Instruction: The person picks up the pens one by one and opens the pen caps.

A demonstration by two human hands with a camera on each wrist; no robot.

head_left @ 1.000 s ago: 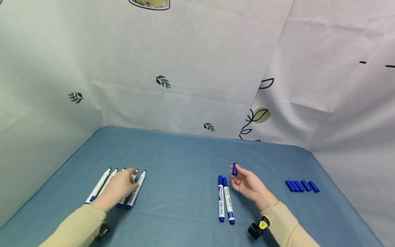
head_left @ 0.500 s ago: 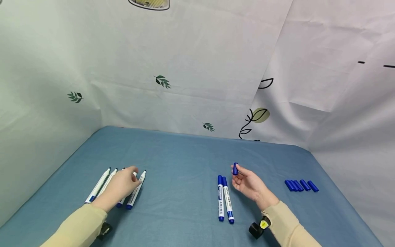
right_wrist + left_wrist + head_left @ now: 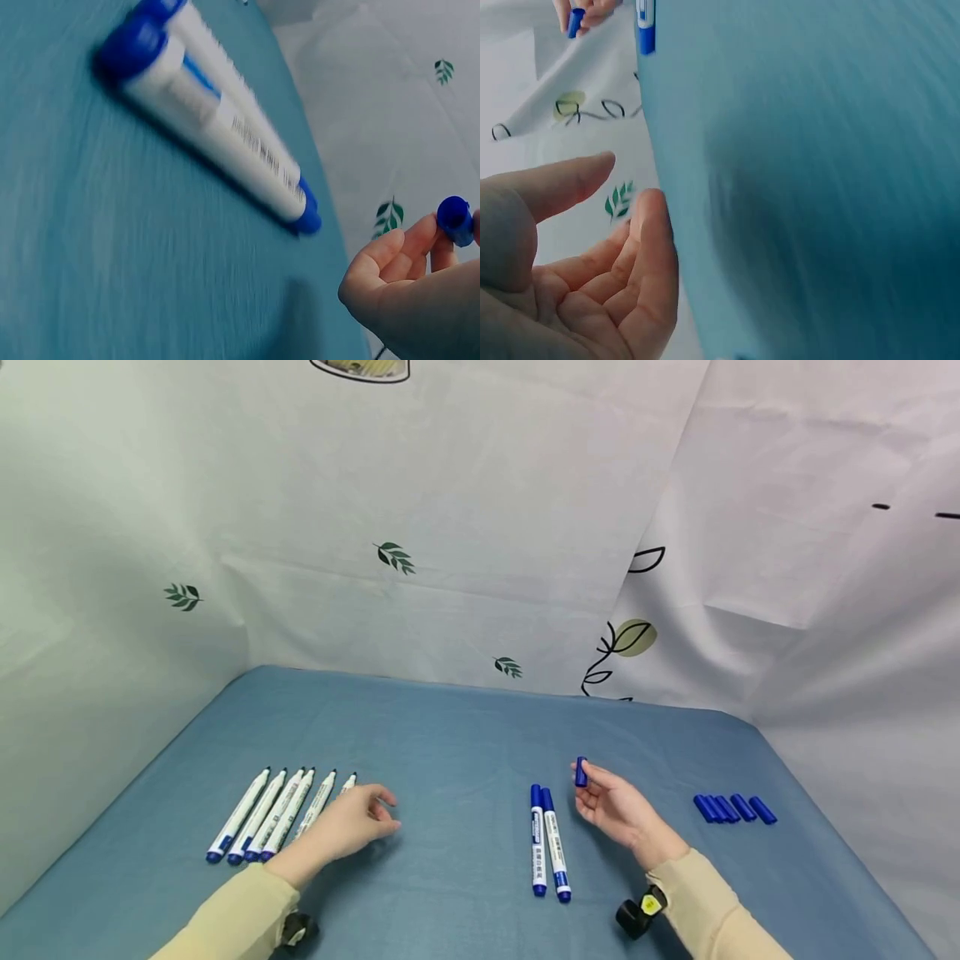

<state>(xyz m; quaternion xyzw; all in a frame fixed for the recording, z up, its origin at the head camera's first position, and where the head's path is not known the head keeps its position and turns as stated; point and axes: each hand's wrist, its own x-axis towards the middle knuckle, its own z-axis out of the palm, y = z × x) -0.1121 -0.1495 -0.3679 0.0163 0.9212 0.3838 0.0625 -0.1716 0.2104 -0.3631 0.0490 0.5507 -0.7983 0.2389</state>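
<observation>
My left hand (image 3: pixel 350 821) is over the table just right of a row of uncapped white markers (image 3: pixel 273 814), its thumb and fingers apart with nothing between them. It partly covers the rightmost marker (image 3: pixel 348 783) in the head view. Raised above the table, my right hand (image 3: pixel 618 806) pinches a blue marker cap (image 3: pixel 581 772) between thumb and fingers. The cap's hollow end (image 3: pixel 454 214) faces the right wrist camera. Two capped markers (image 3: pixel 538 839) lie side by side to the left of the right hand.
Several loose blue caps (image 3: pixel 735 808) lie in a row at the right of the blue-covered table (image 3: pixel 450 743). A pale printed curtain (image 3: pixel 480 527) rises behind and at both sides.
The left hand has moved right, off the uncapped markers, uncovering most of the row. The right hand, with its cap, has shifted slightly right.
</observation>
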